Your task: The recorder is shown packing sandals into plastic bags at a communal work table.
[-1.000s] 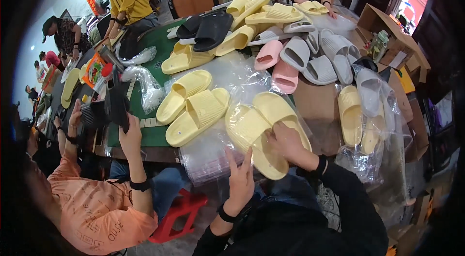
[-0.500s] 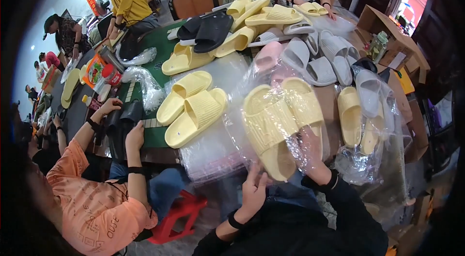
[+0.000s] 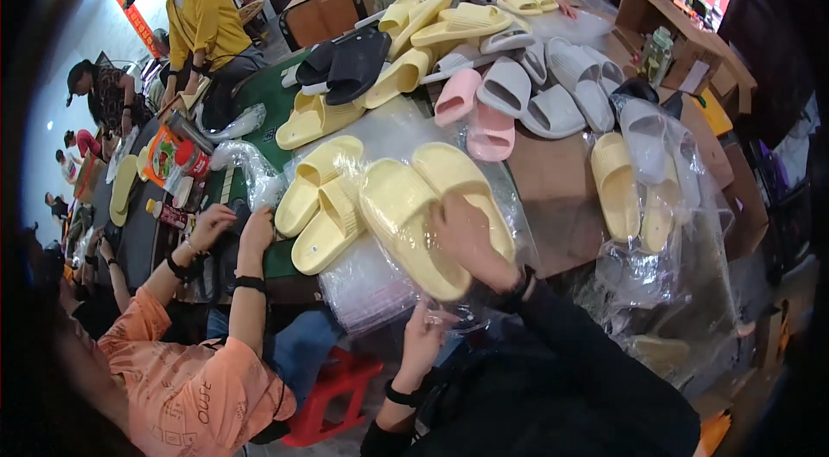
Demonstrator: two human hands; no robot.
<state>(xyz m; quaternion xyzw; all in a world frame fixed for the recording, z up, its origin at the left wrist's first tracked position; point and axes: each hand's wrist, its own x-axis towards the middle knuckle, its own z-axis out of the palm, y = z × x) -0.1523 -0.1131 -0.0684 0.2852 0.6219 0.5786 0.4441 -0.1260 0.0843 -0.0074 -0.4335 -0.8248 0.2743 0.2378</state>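
Observation:
A pair of yellow slippers (image 3: 399, 211) lies side by side in a clear plastic bag in front of me, partly over a stack of flat clear bags (image 3: 354, 301). My left hand (image 3: 421, 340) pinches the bag's near edge, below the slippers' heels. Across the right slipper of the pair lies my right hand (image 3: 473, 237), its fingers stretched toward the left slipper and slightly blurred; whether plastic covers it is hard to see. Just left, touching the bagged pair, is another yellow slipper pair (image 3: 324, 206) on the stack.
Pink slippers (image 3: 492, 130), grey slippers (image 3: 557, 111) and black slippers (image 3: 358, 68) pile up beyond. Bagged yellow and grey slippers (image 3: 617, 189) hang over the right table edge. A co-worker in an orange shirt (image 3: 186, 379) sits left, beside a red stool (image 3: 332, 396). An open carton (image 3: 665, 34) stands far right.
The bagged yellow pair has moved left and down onto the bag stack, uncovering the pink slippers. My right hand has shifted left and up over the slippers; the left has moved slightly left and down.

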